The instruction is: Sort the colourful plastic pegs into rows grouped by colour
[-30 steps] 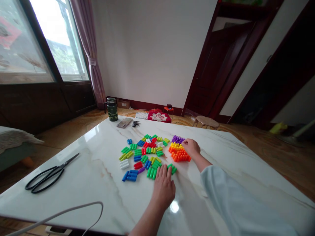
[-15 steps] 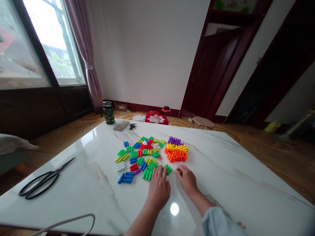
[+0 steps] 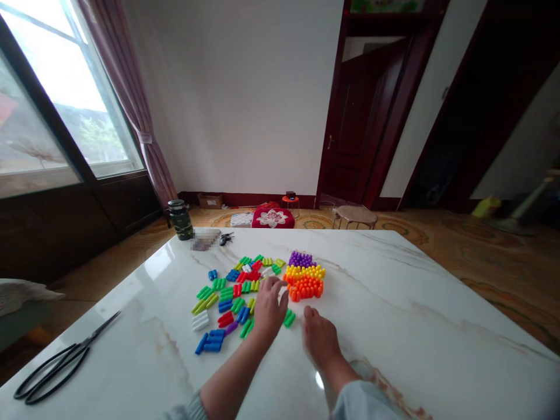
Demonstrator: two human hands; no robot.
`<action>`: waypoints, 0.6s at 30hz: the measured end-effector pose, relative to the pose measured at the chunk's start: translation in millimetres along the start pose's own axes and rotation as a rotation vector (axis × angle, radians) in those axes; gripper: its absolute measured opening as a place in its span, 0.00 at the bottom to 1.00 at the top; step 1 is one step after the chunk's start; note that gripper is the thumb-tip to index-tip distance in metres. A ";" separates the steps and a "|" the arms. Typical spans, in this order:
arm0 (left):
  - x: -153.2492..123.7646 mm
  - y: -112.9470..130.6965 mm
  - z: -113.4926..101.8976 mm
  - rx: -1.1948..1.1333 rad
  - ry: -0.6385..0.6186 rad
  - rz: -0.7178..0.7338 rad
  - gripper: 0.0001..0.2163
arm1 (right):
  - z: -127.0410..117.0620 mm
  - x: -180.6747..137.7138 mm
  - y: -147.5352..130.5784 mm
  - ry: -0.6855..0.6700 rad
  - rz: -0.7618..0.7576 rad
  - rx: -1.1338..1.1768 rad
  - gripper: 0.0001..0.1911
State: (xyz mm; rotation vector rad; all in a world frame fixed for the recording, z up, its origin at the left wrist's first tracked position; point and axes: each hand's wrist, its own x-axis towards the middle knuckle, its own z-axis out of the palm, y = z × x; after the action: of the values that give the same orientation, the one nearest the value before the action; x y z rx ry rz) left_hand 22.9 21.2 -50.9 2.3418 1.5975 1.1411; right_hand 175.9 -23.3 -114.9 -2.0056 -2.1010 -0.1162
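My left hand (image 3: 270, 306) hovers over the right part of a spread of colored plastic tubes, fingers stretched forward and thumb apart, hiding several of them. Green tubes (image 3: 289, 318) lie between my two hands. My right hand (image 3: 320, 338) rests low over the table with its fingers curled in; whatever may be inside is hidden. Just beyond it stand grouped orange pieces (image 3: 306, 288), with yellow pieces (image 3: 306, 272) and purple pieces (image 3: 301, 259) in rows behind. Blue tubes (image 3: 214, 340), white tubes (image 3: 200, 320) and red tubes (image 3: 226, 319) lie in small bundles to the left.
Black-handled scissors (image 3: 65, 364) lie on the marble-patterned table (image 3: 415, 326) at the left. A camouflage flask (image 3: 180, 220) stands at the far left corner, near a blurred item (image 3: 205, 240) and a small black tool (image 3: 226, 238). A round stool (image 3: 355, 216) is beyond the table.
My left hand has moved forward from the near green tubes, further over the spread. My right hand stays curled near the orange pieces. The view has tilted up and shifted slightly right.
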 end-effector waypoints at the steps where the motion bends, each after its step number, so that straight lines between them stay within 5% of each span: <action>1: 19.6 0.6 1.2 0.044 -0.028 -0.023 0.10 | 0.1 0.3 0.5 -0.008 0.003 0.003 0.11; 7: 94.6 1.7 28.0 0.270 -0.434 0.043 0.06 | 2.0 1.0 1.8 -0.029 0.009 0.012 0.14; 18: 106.1 -2.1 54.3 0.433 -0.580 0.121 0.08 | 4.1 1.1 2.8 -0.032 0.005 0.053 0.13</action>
State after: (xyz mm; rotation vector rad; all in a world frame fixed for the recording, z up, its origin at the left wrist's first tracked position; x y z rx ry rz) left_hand 73.4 128.0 -35.0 2.6956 1.5955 0.0730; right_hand 178.2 -21.1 -119.0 -1.9948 -2.0950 -0.0272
